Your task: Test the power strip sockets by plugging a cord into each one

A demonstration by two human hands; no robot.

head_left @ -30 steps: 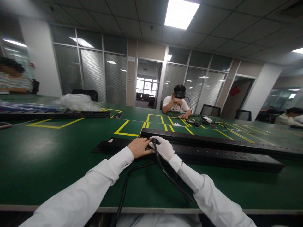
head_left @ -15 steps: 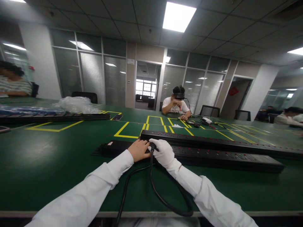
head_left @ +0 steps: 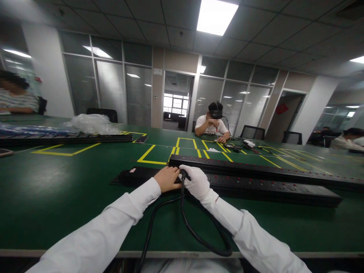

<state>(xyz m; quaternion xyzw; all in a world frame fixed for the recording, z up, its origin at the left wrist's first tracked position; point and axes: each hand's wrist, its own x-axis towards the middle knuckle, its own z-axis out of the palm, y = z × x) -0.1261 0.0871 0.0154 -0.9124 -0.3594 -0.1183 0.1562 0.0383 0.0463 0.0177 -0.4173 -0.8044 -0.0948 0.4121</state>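
Observation:
Two long black power strips lie side by side on the green table. My left hand (head_left: 167, 179), bare, rests over the nearer power strip (head_left: 256, 186) with its fingers bent round the body, close to the left end. In a white glove, my right hand (head_left: 196, 182) is closed round a black plug (head_left: 184, 174) at that strip, right beside my left fingertips. Whether its pins sit in a socket is hidden. A thick black cable (head_left: 184, 223) drops from the plug and loops near the table's front edge. Behind lies the farther power strip (head_left: 244, 167).
Crumpled clear plastic wrap (head_left: 89, 124) and more black strips (head_left: 68, 139) lie at the left, near a phone (head_left: 141, 139). Yellow tape (head_left: 152, 162) marks the table (head_left: 71, 212). Across it sits a person (head_left: 213, 123) beside cables and small devices (head_left: 247, 145).
The view has tipped slightly. Both hands keep their places on the strip and plug, with hardly any visible movement.

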